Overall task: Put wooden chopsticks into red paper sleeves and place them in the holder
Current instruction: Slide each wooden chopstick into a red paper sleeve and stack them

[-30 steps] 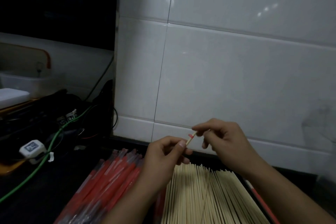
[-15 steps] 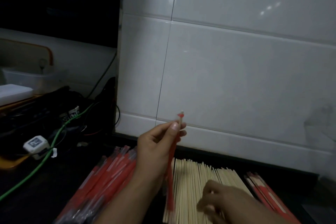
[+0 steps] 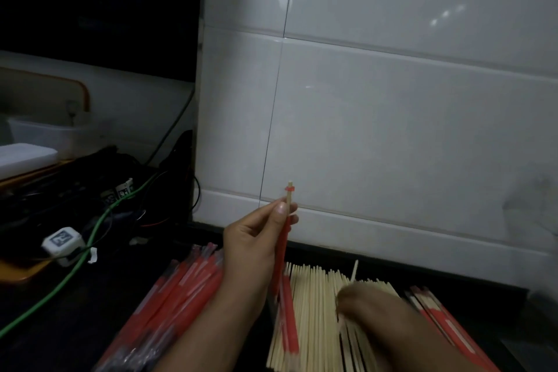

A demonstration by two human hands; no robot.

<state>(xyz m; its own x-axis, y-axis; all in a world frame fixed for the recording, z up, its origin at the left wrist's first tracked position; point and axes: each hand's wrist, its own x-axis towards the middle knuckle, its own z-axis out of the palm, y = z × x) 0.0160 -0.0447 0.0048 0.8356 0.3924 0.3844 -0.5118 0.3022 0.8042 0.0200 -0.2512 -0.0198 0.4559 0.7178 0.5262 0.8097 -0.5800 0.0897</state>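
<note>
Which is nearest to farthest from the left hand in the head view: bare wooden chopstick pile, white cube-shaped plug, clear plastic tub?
1. Bare wooden chopstick pile: just right of the left hand.
2. White cube-shaped plug: left, among cables.
3. Clear plastic tub: far left, at the back.

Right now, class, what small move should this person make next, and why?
Probably lift one stick clear with the right hand and bring it to the sleeve. The left hand holds up a red sleeve with one chopstick end showing, while the blurred right hand is down on the bare chopsticks.
</note>
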